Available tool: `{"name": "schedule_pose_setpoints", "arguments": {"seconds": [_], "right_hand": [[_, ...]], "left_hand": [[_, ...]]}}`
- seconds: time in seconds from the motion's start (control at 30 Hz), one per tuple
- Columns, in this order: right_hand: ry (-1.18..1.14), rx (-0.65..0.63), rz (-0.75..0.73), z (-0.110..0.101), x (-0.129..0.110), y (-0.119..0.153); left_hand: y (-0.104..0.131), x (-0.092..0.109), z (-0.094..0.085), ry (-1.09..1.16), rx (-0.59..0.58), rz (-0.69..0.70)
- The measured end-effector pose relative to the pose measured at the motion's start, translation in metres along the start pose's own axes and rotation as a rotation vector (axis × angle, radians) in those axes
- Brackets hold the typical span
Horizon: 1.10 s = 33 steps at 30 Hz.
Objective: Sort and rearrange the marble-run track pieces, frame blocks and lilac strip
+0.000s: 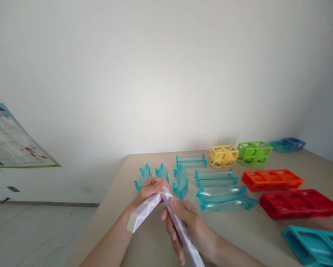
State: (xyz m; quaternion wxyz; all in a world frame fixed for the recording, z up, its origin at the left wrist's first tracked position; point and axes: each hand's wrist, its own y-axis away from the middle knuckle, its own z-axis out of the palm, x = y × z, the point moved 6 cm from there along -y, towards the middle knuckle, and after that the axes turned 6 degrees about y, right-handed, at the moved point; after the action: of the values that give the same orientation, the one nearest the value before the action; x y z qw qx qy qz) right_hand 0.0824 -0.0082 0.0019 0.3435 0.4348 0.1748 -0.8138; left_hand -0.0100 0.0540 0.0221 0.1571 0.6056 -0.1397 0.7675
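A lilac-and-white segmented bar, apparently plastic (146,210), is held above the beige tabletop (114,200), sharply bent. The left hand (152,189) grasps it at the bend; the right hand (195,220) grips the nearer length between thumb and fingers. Sound handling likely calls for steadying one side of the joint and turning the other gently, fingertips clear of the closing edges.

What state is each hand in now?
Left hand: closed on the purple strip near its bend.
Right hand: holding the same strip.
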Motion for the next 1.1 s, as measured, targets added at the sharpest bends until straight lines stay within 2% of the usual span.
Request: {"name": "schedule_pose_setpoints", "arguments": {"seconds": [0.07, 0.23, 0.43, 0.53, 0.7, 0.93, 1.0, 1.1], "right_hand": [[-0.029, 0.007, 0.010, -0.001, 0.000, 0.000], [-0.166, -0.170, 0.121, 0.004, 0.006, 0.003], [-0.197, -0.047, 0.093, -0.002, 0.003, 0.000], [-0.239, -0.060, 0.118, -0.001, 0.004, 0.000], [-0.239, 0.001, 0.114, -0.009, 0.008, -0.002], [-0.359, -0.145, 0.171, 0.002, 0.005, 0.006], [-0.327, -0.140, 0.147, 0.003, 0.003, 0.004], [-0.170, -0.036, 0.024, -0.002, -0.001, -0.001]], "left_hand": [[-0.001, -0.004, -0.002, 0.006, 0.029, -0.002], [-0.002, -0.014, -0.001, -0.028, 0.071, -0.001], [-0.004, -0.014, 0.000, 0.020, 0.152, 0.031], [-0.003, -0.013, 0.006, 0.046, 0.110, -0.025], [0.000, -0.008, 0.007, 0.037, 0.051, -0.101], [-0.003, -0.015, 0.007, 0.186, 0.107, -0.052], [-0.004, -0.017, 0.006, 0.180, 0.113, -0.035], [-0.006, -0.016, 0.004, 0.171, 0.099, 0.001]]}}
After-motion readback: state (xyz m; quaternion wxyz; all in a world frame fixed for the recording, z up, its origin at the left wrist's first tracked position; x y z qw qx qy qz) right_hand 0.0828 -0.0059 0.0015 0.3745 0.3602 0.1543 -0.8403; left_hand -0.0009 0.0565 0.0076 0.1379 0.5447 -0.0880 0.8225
